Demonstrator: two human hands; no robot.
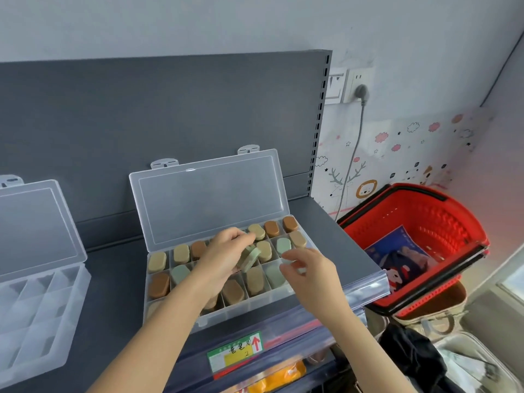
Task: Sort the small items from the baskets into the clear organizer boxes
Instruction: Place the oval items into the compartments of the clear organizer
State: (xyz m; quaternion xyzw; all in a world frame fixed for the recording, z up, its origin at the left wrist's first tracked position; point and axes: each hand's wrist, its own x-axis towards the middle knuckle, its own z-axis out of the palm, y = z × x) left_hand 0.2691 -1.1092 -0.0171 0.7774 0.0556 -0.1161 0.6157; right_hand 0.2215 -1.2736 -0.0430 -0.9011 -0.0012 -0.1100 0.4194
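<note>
- Two organizer boxes of frosted clear plastic were seen on a dark grey shelf (113,285), each rectangular, split into small compartments, with its hinged lid stood open.
- The nearer organizer box (226,314) was set just right of the shelf's middle; the second box (42,307) lay well apart at the left edge.
- Small oval pieces with rounded corners and a matte surface were stood on end in the nearer box's compartments, in three colours: tan, brown and pale green (more than a dozen could be counted, others being hidden by the hands).
- The grip of the left hand (226,251) was closed round one pale green piece (249,259), held tilted above the middle compartments.
- The right hand (309,268) was held over the box's right end with fingers curled; whether its grip held anything could not be told.
- One red basket (442,219) of perforated plastic with a black handle was seen to the right of the shelf, a blue printed packet (397,251) lying inside.
</note>
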